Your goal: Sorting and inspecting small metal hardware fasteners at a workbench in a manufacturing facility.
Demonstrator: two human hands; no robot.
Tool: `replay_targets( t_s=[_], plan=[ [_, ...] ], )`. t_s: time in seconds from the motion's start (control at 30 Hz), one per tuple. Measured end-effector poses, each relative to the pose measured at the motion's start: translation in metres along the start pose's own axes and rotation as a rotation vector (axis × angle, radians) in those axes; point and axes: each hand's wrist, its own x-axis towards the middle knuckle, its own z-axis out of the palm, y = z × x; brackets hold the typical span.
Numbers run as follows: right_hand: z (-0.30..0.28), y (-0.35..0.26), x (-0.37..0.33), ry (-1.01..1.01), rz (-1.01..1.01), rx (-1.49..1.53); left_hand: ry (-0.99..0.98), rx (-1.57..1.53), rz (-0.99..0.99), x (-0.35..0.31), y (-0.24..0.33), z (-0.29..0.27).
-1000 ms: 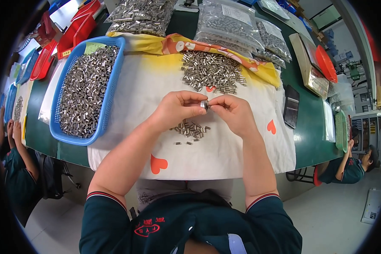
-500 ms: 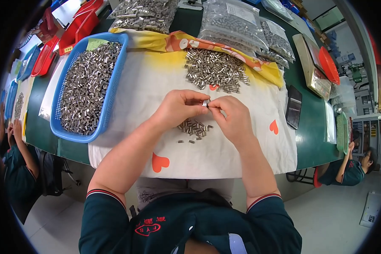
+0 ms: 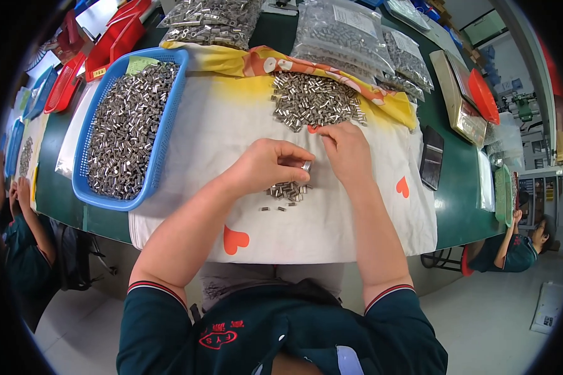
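Between the thumb and fingers of my left hand (image 3: pixel 266 165) is a small shiny metal piece (image 3: pixel 306 165), partly hidden by the fingertips. My right hand (image 3: pixel 349 153) is stretched forward, thumb and index finger apart, with nothing visible in it. Its fingertips are at the near edge of a large pile of short metal sleeves (image 3: pixel 316 100). Below my left hand lies a smaller heap of similar sleeves (image 3: pixel 289 191), with a few loose ones on its near side. Both heaps rest on a white cloth (image 3: pixel 306 234) printed with red hearts.
On the left stands a blue basket (image 3: pixel 161 140) full of metal sleeves. Plastic bags of metal parts (image 3: pixel 341 37) line the back, behind the cloth's folded yellow edge (image 3: pixel 225 62). A dark phone (image 3: pixel 432 157) and a red tray (image 3: pixel 483 95) are on the right. Other people sit at both sides.
My right hand has left the piece at my left fingertips and moved forward to the large pile. My left hand keeps its grip, almost in place.
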Motion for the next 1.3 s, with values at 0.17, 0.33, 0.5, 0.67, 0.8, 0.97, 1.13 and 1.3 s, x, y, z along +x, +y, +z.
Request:
replay_targets(
  t_s=[0.17,0.33,0.5,0.67,0.8,0.97,1.13,1.3],
  plan=[
    [0.003,0.003,-0.004,-0.013,-0.006,-0.162,0.0,-0.027,0.003,0.0,-0.001,0.0],
    [-0.002,-0.006,-0.005,-0.015,0.012,-0.135,0.016,-0.003,0.013,0.0,0.001,0.0],
    [-0.002,-0.002,-0.005,-0.055,-0.008,-0.13,0.012,-0.038,0.006,0.003,-0.004,-0.002],
    [-0.012,-0.015,-0.011,-0.088,0.186,0.424,0.054,-0.238,-0.009,0.003,-0.003,-0.002],
    [-0.015,-0.02,-0.017,-0.229,0.104,0.761,0.082,-0.303,0.033,0.004,-0.003,-0.002],
    [-0.019,-0.027,-0.016,-0.284,0.21,0.811,0.069,-0.267,0.004,0.003,-0.005,-0.003],
    [-0.019,-0.033,-0.019,-0.169,0.066,0.465,0.136,-0.068,0.017,0.002,-0.003,-0.001],
    [-0.019,-0.033,-0.02,-0.188,0.051,0.455,0.126,-0.021,0.015,0.002,-0.004,-0.002]
  ],
)
